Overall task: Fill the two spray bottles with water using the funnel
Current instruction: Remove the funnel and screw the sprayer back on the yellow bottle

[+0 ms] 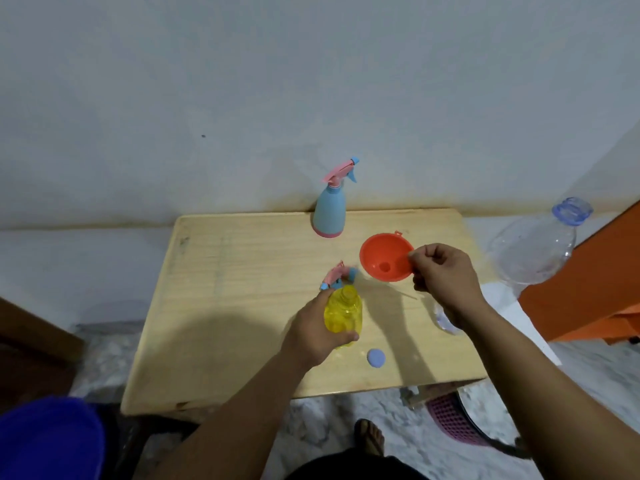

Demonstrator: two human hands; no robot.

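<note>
Over a wooden table (225, 306), the left hand (311, 332) grips an uncapped yellow spray bottle (343, 315) while the right hand (443, 271) pinches an orange funnel (384, 256) by its rim.

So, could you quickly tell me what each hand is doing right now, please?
Left hand: closed around the yellow bottle, its neck open.
Right hand: pinching the rim of the orange funnel.

table (242, 306): pale matt wood | funnel (377, 252): smooth orange plastic | yellow bottle (343, 313): translucent glossy plastic
</note>
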